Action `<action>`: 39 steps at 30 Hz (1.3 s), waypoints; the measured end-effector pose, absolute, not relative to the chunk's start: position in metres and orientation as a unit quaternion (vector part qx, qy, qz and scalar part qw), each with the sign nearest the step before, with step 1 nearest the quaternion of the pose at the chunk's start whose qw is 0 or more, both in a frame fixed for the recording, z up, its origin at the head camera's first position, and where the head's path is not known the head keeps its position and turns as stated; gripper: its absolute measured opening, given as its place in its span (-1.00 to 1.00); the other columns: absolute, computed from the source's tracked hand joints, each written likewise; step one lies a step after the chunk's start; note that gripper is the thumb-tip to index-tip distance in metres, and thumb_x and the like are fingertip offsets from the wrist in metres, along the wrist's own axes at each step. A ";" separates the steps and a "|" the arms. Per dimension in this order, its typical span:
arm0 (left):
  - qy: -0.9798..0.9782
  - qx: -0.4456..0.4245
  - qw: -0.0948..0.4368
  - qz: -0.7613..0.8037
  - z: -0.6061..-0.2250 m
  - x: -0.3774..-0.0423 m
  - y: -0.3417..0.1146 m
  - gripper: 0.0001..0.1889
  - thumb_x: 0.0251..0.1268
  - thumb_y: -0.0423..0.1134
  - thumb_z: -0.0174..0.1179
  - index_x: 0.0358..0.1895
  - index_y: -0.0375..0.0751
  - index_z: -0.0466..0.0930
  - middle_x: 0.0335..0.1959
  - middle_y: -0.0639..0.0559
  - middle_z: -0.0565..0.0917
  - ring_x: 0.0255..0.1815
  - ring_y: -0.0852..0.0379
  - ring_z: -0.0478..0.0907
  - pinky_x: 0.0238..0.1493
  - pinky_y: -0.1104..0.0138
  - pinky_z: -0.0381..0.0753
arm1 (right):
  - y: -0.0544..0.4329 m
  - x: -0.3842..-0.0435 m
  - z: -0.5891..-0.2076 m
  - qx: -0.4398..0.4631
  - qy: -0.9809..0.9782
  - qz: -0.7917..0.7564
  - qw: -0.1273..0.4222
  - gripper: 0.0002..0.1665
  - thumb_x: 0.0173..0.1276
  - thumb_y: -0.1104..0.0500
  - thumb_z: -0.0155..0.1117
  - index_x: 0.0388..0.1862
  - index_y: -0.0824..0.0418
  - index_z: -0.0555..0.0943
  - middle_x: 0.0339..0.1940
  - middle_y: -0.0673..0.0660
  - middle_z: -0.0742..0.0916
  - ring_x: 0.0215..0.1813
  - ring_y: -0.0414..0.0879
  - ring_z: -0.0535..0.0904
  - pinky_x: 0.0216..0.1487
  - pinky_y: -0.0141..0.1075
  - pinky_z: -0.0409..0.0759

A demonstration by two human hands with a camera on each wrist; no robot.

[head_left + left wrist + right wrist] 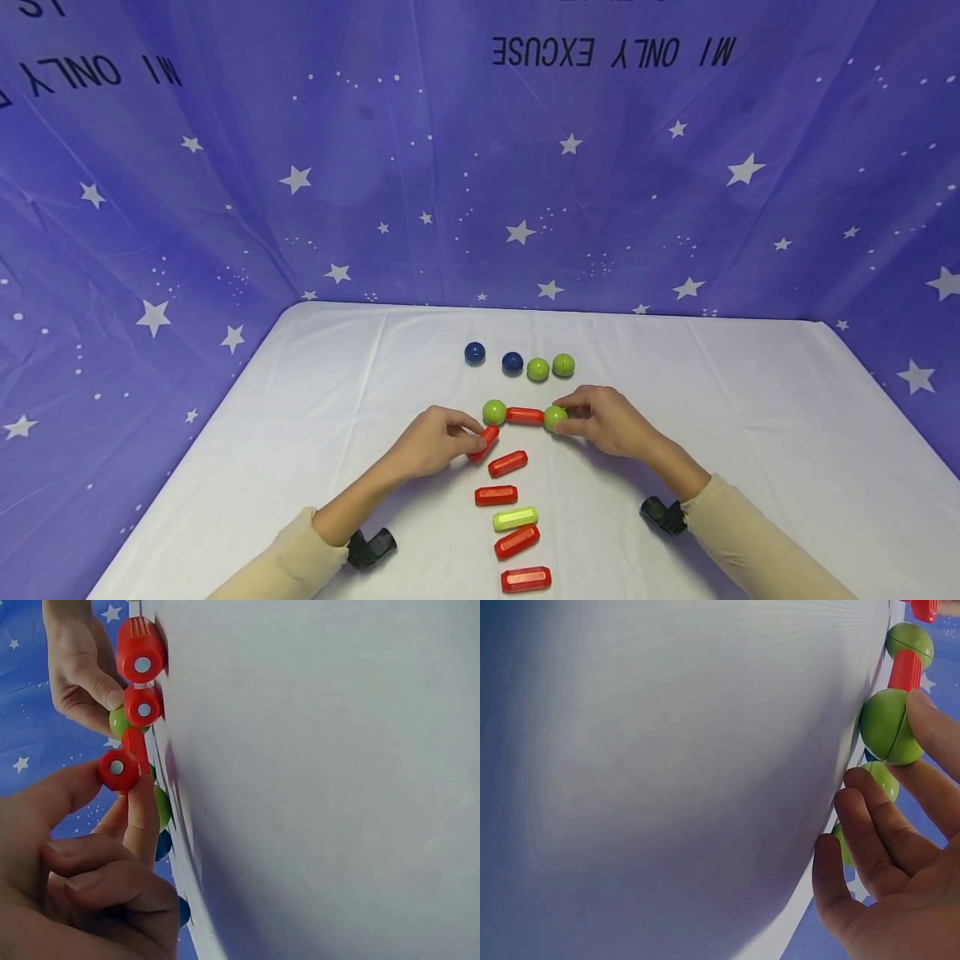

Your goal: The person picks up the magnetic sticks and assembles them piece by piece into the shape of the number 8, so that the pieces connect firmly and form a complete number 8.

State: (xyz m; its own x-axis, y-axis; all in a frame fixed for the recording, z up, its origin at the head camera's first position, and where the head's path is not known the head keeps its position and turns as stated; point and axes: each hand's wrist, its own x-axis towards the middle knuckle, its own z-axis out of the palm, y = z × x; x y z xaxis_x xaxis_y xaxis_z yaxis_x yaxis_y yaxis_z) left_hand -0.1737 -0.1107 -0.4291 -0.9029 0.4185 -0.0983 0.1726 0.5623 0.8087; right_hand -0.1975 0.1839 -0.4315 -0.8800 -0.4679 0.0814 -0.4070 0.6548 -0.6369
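My left hand (435,442) pinches a red rod (485,444) between thumb and fingers; its near end with a pale round disc faces the camera in the left wrist view. The rod's far end is close to a green ball (494,412). From that ball a second red rod (525,416) runs right to another green ball (555,417), the three in a row. Thumb and index finger of my right hand (611,421) grip this right-hand ball, also seen as a green ball (891,727) in the right wrist view, where the other fingers are spread below it.
Two blue balls (475,353) and two green balls (537,369) stand behind the row. Toward me lie several loose rods: red rods (496,496) and one yellow-green rod (515,518). A starry purple cloth (517,192) hangs behind the white table (337,375).
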 end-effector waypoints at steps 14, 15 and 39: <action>0.858 0.160 0.134 0.470 -0.429 -0.170 -0.115 -0.74 0.25 -0.24 0.32 -0.01 -0.19 0.72 -0.46 0.10 0.73 -0.54 0.19 0.43 -0.51 0.33 0.39 | 0.185 -0.198 -0.431 -0.241 0.909 -0.337 0.040 -0.62 0.20 0.10 0.50 -0.04 0.25 0.74 -0.33 -0.09 0.67 -0.30 -0.19 0.48 -0.25 -0.27 0.49; 0.858 0.157 0.131 0.471 -0.429 -0.170 -0.115 -0.74 0.25 -0.23 0.33 -0.01 -0.19 0.73 -0.46 0.11 0.73 -0.54 0.20 0.44 -0.50 0.33 0.40 | 0.185 -0.198 -0.430 -0.240 0.909 -0.337 0.040 -0.62 0.20 0.10 0.50 -0.04 0.25 0.74 -0.33 -0.09 0.67 -0.30 -0.19 0.48 -0.26 -0.27 0.49; 0.822 0.118 0.178 0.528 -0.436 -0.170 -0.105 -0.68 0.29 -0.19 0.32 0.00 -0.29 0.56 -0.40 0.04 0.74 -0.70 0.23 0.28 -0.64 0.41 0.24 | 0.183 -0.197 -0.432 -0.237 0.909 -0.340 0.045 -0.62 0.20 0.11 0.50 -0.03 0.25 0.74 -0.34 -0.09 0.66 -0.31 -0.18 0.48 -0.26 -0.28 0.49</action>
State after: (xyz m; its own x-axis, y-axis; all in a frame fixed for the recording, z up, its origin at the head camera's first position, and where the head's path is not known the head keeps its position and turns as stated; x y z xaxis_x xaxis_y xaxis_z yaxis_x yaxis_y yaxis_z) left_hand -0.1699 -0.1048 -0.4360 -0.9091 0.3813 -0.1680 0.0058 0.4148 0.9099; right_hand -0.1974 0.1831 -0.4320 -0.8834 -0.4617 0.0803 -0.4011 0.6563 -0.6391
